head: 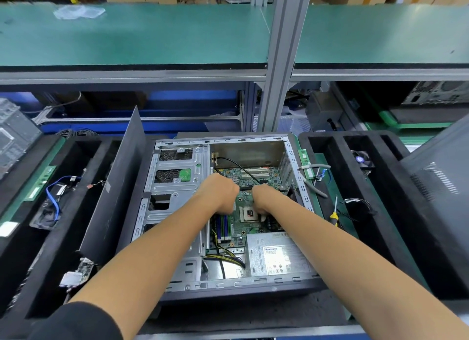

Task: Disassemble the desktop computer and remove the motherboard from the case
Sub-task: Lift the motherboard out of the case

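Motherboard, green and rectangular (247, 181), sits flat in the open grey metal computer case (223, 285) at the centre of my view, on the table. I have my left hand (220, 193) low over its middle with the fingers curled under; I cannot tell whether that grip has hold of anything. My right hand (264, 198) is just beside it, at 3 o'clock from the left, fingers curled down by the square processor socket (248, 212); again I cannot tell what it holds. A thin black cable (238, 165) runs out from between them toward 11 o'clock. The silver power supply box (275, 257) lies at 6 o'clock of the board. A yellow-handled screwdriver (334, 214) rests outside the case at 3 o'clock.
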A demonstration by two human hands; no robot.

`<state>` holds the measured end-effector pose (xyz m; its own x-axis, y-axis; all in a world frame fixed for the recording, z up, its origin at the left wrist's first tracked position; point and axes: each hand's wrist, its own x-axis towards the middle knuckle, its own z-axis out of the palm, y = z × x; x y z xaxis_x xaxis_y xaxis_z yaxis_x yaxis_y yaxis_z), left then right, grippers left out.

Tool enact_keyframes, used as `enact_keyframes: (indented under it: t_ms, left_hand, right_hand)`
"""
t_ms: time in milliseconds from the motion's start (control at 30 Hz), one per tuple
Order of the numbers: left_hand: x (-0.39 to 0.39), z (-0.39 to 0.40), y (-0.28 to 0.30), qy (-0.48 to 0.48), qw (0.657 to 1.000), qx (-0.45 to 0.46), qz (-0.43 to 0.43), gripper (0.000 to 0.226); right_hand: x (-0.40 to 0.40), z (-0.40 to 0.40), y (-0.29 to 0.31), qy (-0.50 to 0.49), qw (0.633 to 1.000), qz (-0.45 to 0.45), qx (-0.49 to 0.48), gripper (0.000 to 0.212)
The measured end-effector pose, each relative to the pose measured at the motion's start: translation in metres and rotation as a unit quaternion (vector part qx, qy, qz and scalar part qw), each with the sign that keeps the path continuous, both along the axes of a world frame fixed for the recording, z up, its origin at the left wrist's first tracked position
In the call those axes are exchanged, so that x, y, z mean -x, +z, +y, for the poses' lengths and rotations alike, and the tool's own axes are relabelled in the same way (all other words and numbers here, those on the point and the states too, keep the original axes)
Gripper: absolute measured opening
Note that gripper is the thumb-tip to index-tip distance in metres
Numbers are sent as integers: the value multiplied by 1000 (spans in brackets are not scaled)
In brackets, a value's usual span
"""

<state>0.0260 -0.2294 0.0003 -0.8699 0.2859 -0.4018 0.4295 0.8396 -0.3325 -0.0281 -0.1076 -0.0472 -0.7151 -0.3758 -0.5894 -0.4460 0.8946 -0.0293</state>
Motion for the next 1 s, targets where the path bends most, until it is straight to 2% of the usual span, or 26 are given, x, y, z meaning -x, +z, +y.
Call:
enact_keyframes:
  t_ms: [200,367,567,767,867,1000]
  left_hand:
    - [0,0,0,10,1000,1,-5,24]
    - [0,1,0,3,1000,5,-5,24]
    - [-1,1,0,9,1000,12,-11,21]
    - [-3,6,1,3,998,56,-35,18]
    - [0,12,-2,28,999,-19,-37,5]
    - [1,19,-8,90,986,-113,-86,5]
  right_hand:
    - [-3,3,-2,65,996,68,-6,23]
    - [-7,4,2,113,988,107,-21,24]
    - [-10,2,5,166,978,115,-43,26]
    - [-10,3,3,183,974,129,-41,26]
    - [-9,3,0,185,974,127,-42,28]
    - [-7,4,-2,171,979,108,-36,25]
